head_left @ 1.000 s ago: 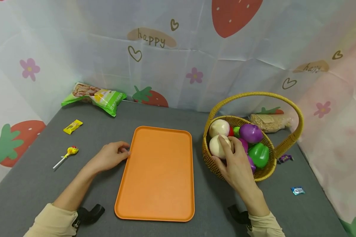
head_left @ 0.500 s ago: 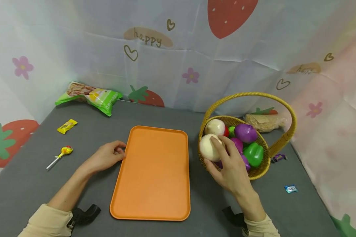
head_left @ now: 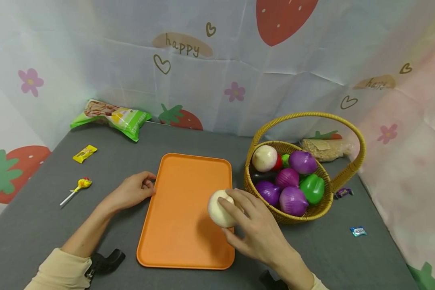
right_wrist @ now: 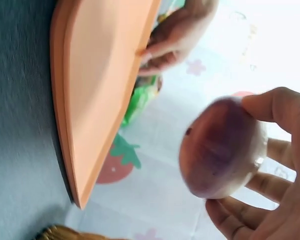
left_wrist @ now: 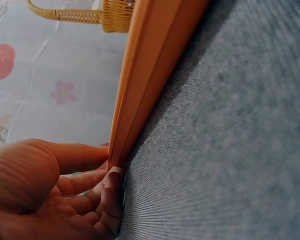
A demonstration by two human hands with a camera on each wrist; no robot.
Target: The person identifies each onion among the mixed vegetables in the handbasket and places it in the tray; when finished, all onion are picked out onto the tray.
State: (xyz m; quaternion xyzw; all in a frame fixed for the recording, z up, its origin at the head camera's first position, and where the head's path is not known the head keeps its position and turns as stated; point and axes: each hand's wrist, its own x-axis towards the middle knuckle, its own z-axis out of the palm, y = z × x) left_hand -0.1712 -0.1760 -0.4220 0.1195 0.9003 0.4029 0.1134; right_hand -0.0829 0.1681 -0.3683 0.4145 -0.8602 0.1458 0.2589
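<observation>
My right hand (head_left: 255, 227) holds a round white toy vegetable (head_left: 220, 209) by its fingertips, above the right part of the orange tray (head_left: 183, 233). In the right wrist view the vegetable (right_wrist: 220, 150) shows a purplish, shaded underside with a small dark spot, and thumb and fingers lie round it. At the tray's left rim, my left hand (head_left: 134, 191) pinches the edge. The left wrist view has its thumb on the rim (left_wrist: 115, 135) and the other fingers curled low against the outer wall.
Right of the tray stands a yellow wicker basket (head_left: 288, 220) with a tall handle, holding purple onions (head_left: 293, 201), a green pepper (head_left: 312, 189) and another white vegetable (head_left: 264, 158). A lollipop (head_left: 82, 184), wrapped candies (head_left: 85, 154) and a green snack bag (head_left: 112, 119) lie leftward.
My right hand has lifted the white vegetable out of the basket and carried it left over the tray, uncovering onions and a dark vegetable. The left hand has stayed at the tray's rim.
</observation>
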